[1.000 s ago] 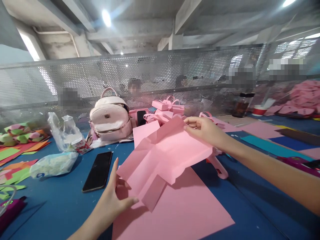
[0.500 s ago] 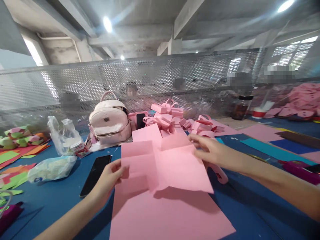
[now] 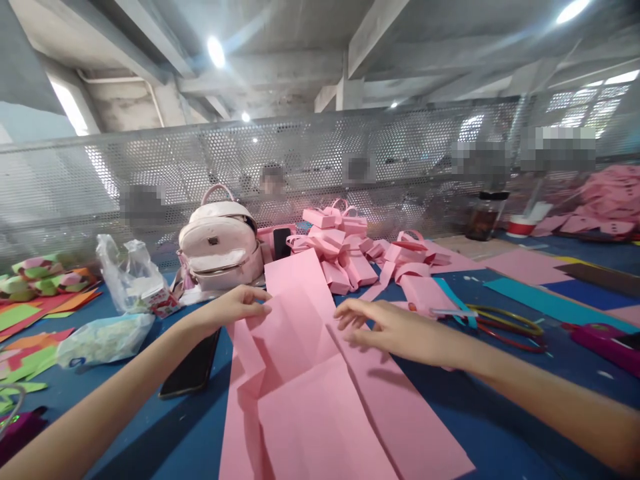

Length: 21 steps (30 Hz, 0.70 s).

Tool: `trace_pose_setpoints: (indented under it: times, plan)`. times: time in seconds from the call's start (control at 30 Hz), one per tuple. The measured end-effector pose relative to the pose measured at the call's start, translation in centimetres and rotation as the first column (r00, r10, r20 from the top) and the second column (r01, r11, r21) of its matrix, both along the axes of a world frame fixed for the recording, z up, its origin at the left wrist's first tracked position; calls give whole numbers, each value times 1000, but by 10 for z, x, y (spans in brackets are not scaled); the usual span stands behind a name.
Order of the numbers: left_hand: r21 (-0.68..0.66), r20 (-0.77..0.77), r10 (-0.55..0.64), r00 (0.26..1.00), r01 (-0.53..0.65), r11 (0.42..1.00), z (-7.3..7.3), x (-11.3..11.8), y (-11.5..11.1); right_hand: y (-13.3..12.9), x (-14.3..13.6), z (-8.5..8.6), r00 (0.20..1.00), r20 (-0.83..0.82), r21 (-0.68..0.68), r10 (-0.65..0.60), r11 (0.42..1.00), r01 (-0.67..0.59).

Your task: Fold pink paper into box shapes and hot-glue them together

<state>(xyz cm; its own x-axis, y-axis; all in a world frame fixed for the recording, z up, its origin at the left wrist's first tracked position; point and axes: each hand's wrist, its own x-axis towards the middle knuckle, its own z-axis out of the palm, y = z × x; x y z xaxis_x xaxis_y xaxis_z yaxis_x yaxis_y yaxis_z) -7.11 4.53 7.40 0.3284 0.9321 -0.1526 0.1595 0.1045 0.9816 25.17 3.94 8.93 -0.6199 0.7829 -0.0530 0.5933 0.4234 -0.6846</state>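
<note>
A creased pink paper sheet (image 3: pixel 305 413) lies lengthwise in front of me, its narrow left side flap bent upward. Beneath it is a larger flat pink sheet (image 3: pixel 420 427). My left hand (image 3: pixel 243 310) is at the far left edge of the creased sheet, thumb and index finger closed on the paper. By its right edge, my right hand (image 3: pixel 373 327) hovers low with fingers bent and apart, holding nothing that I can see. A black phone (image 3: pixel 190 367) lies beneath my left forearm.
A pink backpack (image 3: pixel 220 243) and a heap of folded pink paper pieces (image 3: pixel 340 240) stand before a perforated metal screen (image 3: pixel 300 147). Plastic bags (image 3: pixel 107 340) and coloured paper scraps (image 3: pixel 35 360) are left. Scissors-like looped handles (image 3: pixel 515 330) and a purple tool (image 3: pixel 607 347) lie right.
The creased sheet has been turned and lowered, now stretching towards me. My left hand has moved up and right to its far edge; my right hand has moved left and let go.
</note>
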Motion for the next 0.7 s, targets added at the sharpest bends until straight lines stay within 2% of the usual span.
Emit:
trace_pose_setpoints:
  times: [0.07, 0.17, 0.23, 0.37, 0.43, 0.5, 0.7]
  plan:
    - [-19, 66, 16, 998, -15, 1000, -9, 4, 9, 8, -13, -23, 996, -73, 10, 53, 999, -52]
    - [-49, 227, 103, 969, -94, 994, -26, 5, 14, 20, -24, -53, 995, -104, 75, -7, 997, 15]
    - [-77, 348, 151, 925, -132, 988, -38, 4, 9, 27, -26, -66, 989, -141, 77, -35, 996, 46]
    - [-104, 502, 169, 848, -135, 985, -62, 2, -20, 34, -23, -80, 968, -243, 48, -57, 996, 70]
    - [-152, 561, 153, 814, -80, 985, -71, 6, -36, 35, -22, -84, 956, -286, 28, -61, 997, 72]
    - [-193, 550, 151, 821, -51, 980, -77, 13, -45, 36, -23, -88, 945, -321, 4, -59, 998, 63]
    - [-309, 490, 272, 828, -127, 943, -85, 37, -41, 36, -25, -96, 922, -384, -53, -37, 998, 18]
